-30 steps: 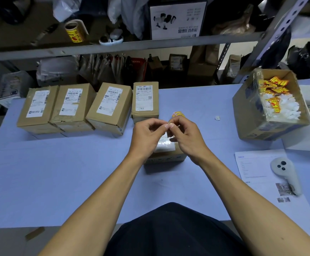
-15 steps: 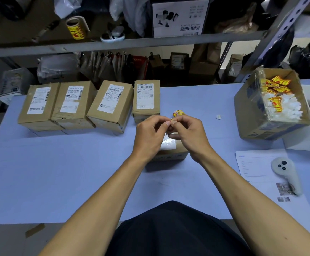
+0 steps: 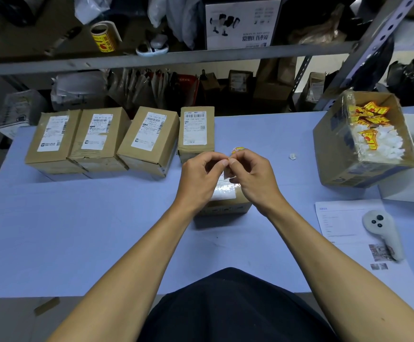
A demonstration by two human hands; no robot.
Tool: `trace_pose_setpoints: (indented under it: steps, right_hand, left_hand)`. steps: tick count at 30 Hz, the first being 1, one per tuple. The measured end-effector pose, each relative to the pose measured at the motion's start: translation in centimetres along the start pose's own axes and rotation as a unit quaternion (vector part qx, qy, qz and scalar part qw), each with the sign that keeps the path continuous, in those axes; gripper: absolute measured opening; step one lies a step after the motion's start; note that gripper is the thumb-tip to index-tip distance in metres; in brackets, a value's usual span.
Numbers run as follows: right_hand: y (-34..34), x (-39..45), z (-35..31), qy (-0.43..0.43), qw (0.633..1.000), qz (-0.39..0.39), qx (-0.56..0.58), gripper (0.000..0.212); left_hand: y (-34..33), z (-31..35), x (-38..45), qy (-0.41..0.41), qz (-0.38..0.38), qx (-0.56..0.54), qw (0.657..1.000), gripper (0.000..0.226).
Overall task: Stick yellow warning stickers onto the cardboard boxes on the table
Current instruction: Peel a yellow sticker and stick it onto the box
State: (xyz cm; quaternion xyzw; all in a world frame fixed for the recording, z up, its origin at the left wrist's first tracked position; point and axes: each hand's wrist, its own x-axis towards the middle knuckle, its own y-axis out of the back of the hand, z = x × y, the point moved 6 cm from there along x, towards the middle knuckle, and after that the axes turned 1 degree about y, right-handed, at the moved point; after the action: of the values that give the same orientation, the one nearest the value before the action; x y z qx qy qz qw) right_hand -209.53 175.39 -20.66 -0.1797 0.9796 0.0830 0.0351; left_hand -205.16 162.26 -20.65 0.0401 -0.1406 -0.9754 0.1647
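Both the left hand (image 3: 202, 172) and right hand (image 3: 249, 171) pinched a yellow sticker (image 3: 236, 150), apparently peeling its backing; pressing it onto the cardboard box (image 3: 225, 206) at 6 o'clock beneath them appeared next.

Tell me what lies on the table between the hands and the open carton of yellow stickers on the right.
In the head view, only a small white scrap lies on the blue table between the right hand and the open carton; otherwise bare.

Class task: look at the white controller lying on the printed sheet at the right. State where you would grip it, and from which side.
Grip the white controller around its narrower handle, probably coming from above with the right hand. It lies flat on the sheet, handle toward the person.
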Motion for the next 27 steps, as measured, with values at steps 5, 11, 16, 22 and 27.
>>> trace_pose_setpoints:
  steps: [5,11,16,22,27]
  right_hand:
    - [0.0,-0.1,-0.8,0.056,0.996,0.001,-0.062,0.020]
    - [-0.1,-0.1,-0.6,0.051,0.995,0.021,-0.088,0.015]
    - [-0.1,-0.2,0.3,0.020,0.995,0.028,-0.090,0.013]
    - [0.7,-0.6,1.4,-0.020,0.997,0.039,-0.064,0.015]
    - [2.1,-0.9,2.9,-0.060,0.994,0.065,-0.064,0.011]
  left_hand:
    - [0.1,0.4,0.0,-0.012,0.004,0.023,1.000,0.009]
    - [-0.1,1.1,-0.5,-0.020,0.040,0.040,0.998,0.010]
    - [-0.7,0.3,-0.7,0.018,0.057,0.038,0.998,0.011]
    - [-1.6,-0.8,-0.6,0.080,0.041,-0.001,0.996,0.013]
    - [-2.3,-1.7,-0.5,0.137,0.041,-0.054,0.988,0.018]
